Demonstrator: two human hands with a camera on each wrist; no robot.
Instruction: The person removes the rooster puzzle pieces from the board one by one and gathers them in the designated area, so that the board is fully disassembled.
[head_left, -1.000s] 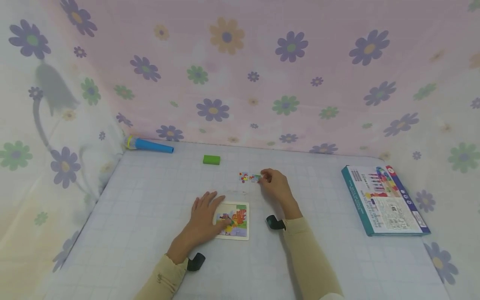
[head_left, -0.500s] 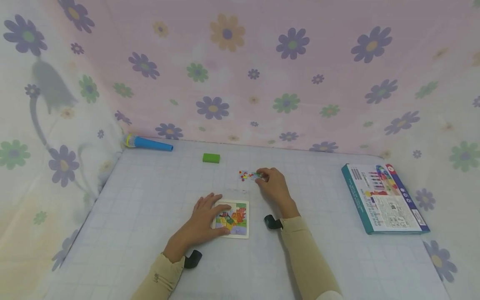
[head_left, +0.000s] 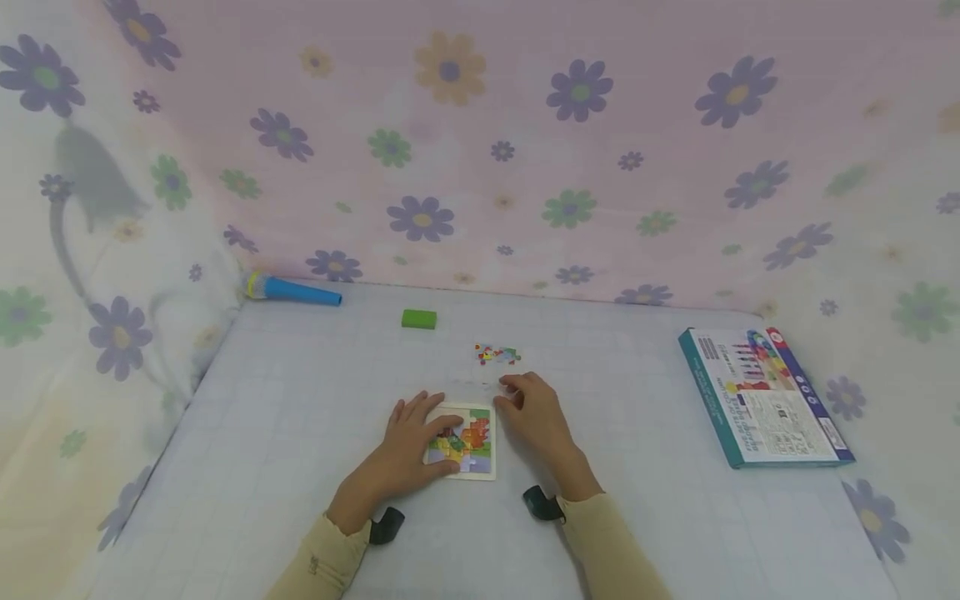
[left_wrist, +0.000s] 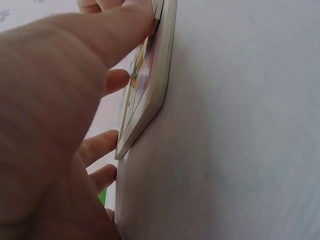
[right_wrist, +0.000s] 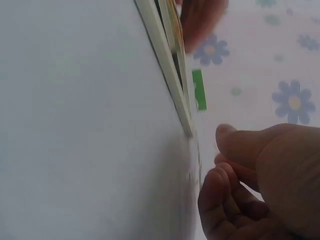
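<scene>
My left hand (head_left: 408,446) lies over the left side of a small framed jigsaw puzzle (head_left: 480,450), its fingers spread and its thumb near the lower edge. In the left wrist view, fingertips touch the pale frame (left_wrist: 159,85). Just off the puzzle's top right corner is my right hand (head_left: 536,412), with thumb and fingers loosely bent; the right wrist view shows a gap between thumb (right_wrist: 240,142) and fingers, nothing held. Two colourful puzzle pieces (head_left: 497,354) lie side by side beyond the hands. Part of the puzzle picture is hidden under my left hand.
A green block (head_left: 419,319) lies further back, and a blue toy microphone (head_left: 300,291) is at the far left against the fabric. On the right rests a flat printed box (head_left: 765,400). Flowered cloth (head_left: 450,167) rises behind the white table surface (head_left: 637,400).
My right hand has left the puzzle piece at the back, now beside the other one, and has come nearer to the framed puzzle. My left hand has stayed on the puzzle, its index finger shifted.
</scene>
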